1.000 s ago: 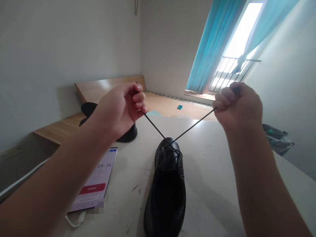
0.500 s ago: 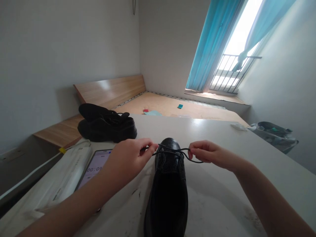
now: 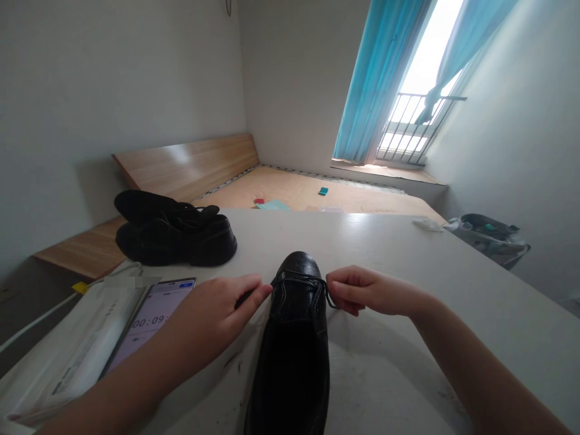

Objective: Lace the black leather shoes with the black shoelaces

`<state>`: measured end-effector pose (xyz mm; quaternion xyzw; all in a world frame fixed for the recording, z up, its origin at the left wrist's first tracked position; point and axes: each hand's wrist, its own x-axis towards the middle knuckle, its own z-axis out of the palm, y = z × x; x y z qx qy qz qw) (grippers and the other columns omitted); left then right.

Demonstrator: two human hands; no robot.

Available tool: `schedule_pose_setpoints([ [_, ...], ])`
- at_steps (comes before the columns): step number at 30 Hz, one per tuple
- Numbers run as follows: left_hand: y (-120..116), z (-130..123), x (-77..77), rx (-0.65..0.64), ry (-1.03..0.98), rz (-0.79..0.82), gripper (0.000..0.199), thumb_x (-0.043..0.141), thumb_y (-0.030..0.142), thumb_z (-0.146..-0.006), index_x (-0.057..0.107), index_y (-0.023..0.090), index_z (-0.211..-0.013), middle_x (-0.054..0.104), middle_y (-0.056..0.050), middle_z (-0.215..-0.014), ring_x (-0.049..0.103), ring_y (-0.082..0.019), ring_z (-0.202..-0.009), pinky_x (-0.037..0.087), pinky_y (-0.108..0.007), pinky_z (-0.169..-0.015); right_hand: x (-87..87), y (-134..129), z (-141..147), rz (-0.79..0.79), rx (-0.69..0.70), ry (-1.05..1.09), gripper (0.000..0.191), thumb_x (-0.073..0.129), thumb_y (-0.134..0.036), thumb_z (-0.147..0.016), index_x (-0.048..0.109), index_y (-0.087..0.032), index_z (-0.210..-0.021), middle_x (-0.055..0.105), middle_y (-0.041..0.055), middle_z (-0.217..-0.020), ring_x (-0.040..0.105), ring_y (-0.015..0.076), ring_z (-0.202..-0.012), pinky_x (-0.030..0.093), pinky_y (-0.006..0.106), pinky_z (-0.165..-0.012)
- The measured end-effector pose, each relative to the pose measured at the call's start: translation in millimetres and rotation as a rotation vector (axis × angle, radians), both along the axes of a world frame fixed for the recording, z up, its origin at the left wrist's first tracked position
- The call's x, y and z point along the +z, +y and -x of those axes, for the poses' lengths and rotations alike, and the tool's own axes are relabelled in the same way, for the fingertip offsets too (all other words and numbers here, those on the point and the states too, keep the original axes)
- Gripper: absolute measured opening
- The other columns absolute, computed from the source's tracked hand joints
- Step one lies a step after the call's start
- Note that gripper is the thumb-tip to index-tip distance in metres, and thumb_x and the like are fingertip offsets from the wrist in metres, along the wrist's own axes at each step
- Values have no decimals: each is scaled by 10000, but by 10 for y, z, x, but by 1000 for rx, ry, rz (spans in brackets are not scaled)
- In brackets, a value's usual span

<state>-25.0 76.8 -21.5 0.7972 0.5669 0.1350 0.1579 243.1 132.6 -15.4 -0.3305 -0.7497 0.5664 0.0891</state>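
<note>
A black leather shoe (image 3: pixel 296 308) stands upright on the white table, its toe pointing away from me. A thin black shoelace (image 3: pixel 302 276) crosses over its front. My left hand (image 3: pixel 238 302) is closed at the shoe's left side, pinching the lace between thumb and fingers. On the other side my right hand (image 3: pixel 362 290) is also closed, with its fingertips on the lace close against the shoe. A loop of lace hangs below the right fingers. The lace ends inside both hands are hidden.
More black shoes (image 3: pixel 176 232) lie stacked at the table's far left. A phone (image 3: pixel 151 314) showing a timer and a white packet (image 3: pixel 86 338) lie beside my left forearm. Beyond the white table (image 3: pixel 385 241) is a bed (image 3: pixel 294 184); a bag (image 3: pixel 489 235) stands at the right.
Both hands have come down nearer the shoe's sides, and the lace now lies tighter across the front. The whole view has shifted slightly, moving the shoe left in the picture.
</note>
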Motion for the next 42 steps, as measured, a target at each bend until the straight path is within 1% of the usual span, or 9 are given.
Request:
schedule_pose_setpoints([
  [5,29,26,-11,-9,-121,16,315,325,416,-944,591,284,-1048,689,15,-941,621,-194,-839,355,-276,-692,-13,-25,18,67,-3,14,431,404,-515,-925,425,-168,-669,336,-61,-583,281,63,-520,244,213,-485],
  [8,25,38,-9,8,-132,42,307,319,408,-941,580,249,-911,661,22,-814,599,-180,-753,337,-279,-649,14,-59,24,34,-26,35,444,380,-531,-928,404,-173,-665,306,-61,-604,246,68,-534,213,221,-481],
  [11,12,42,-8,34,-131,24,337,280,379,-941,512,214,-761,579,28,-668,541,-162,-643,298,-284,-601,35,-80,55,-58,-124,94,392,401,-524,-923,479,-174,-765,315,-56,-637,267,79,-559,227,226,-496],
  [16,13,32,-16,6,-144,15,423,313,485,-934,512,201,-691,563,24,-628,512,-153,-596,273,-278,-564,-8,-164,225,-390,-326,162,253,493,-414,-902,599,-185,-916,459,-21,-692,399,106,-619,316,249,-551],
  [20,20,15,-26,-35,-201,24,292,388,435,-930,614,255,-886,645,38,-755,575,-153,-684,319,-262,-608,-60,-398,471,-716,-468,89,200,516,-358,-882,652,-216,-922,529,21,-827,510,149,-758,405,302,-678],
  [24,14,-5,-26,35,-157,-25,286,336,407,-948,555,232,-890,628,23,-735,589,-174,-685,322,-273,-603,-80,-604,688,-910,-554,-15,181,628,-375,-777,622,-200,-824,524,48,-914,509,210,-893,424,372,-781],
  [28,15,-8,-35,107,-41,-111,290,284,384,-963,524,226,-924,633,1,-747,603,-198,-668,317,-285,-586,-86,-608,765,-825,-574,-137,251,609,-442,-782,658,-230,-907,531,54,-977,485,241,-981,420,417,-859],
  [34,39,-23,-92,76,34,-202,287,314,378,-965,558,235,-921,657,-5,-759,615,-205,-682,311,-286,-576,-106,-577,762,-755,-571,-174,319,549,-270,-741,641,-205,-1039,511,69,-1054,444,248,-1043,404,442,-942],
  [42,34,-83,-132,64,90,-342,300,325,357,-972,583,212,-924,661,-22,-730,606,-191,-645,278,-287,-540,-120,-583,754,-760,-548,-170,322,551,-255,-745,634,-214,-1053,495,73,-1078,435,256,-1065,391,461,-959],
])
